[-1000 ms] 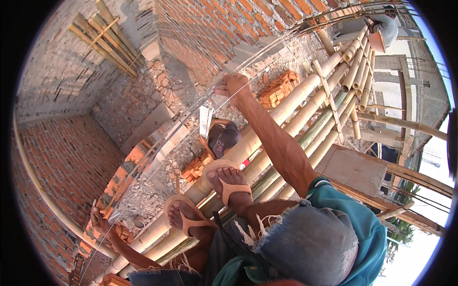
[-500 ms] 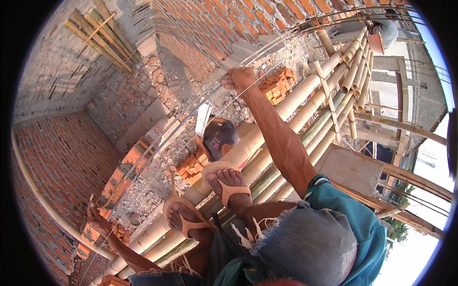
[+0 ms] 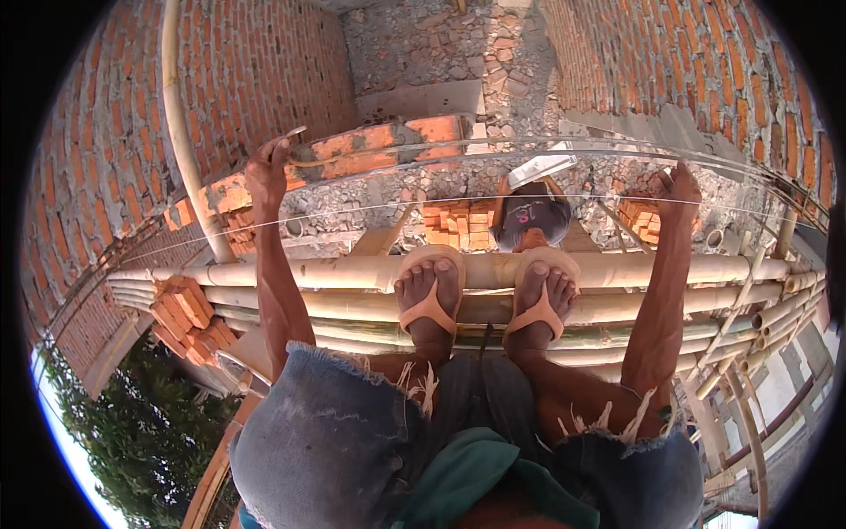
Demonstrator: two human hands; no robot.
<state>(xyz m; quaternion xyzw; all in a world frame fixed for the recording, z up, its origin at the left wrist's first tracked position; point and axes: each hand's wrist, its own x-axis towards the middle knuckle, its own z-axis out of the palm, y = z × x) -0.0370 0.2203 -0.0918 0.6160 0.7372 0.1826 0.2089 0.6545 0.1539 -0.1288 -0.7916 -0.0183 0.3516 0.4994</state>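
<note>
Head view: two bare hands are held wide apart beyond a scaffold of bamboo poles, on which sandalled feet are planted. Long, thin metal rods are seen stretched from side to side past the poles, above rubble and brick stacks and near a low brick wall. The fingers of the left hand are bent nearly closed, and a short pale piece appears to be pinched at the tips; whether the rods are touched there cannot be told. The right hand is half curled at the rods, and whether they are gripped cannot be made out. A white string is strung nearer the poles, close to both forearms. Below, a co-worker in dark clothing is seen beside a pale trough-like piece. Judged by their slimness, the rods are likely fairly light and hardly fragile, stiff over a short stretch but springy along the full span; they are best held at two well-parted places, one toward each side, so that sag and whip are limited.
</note>
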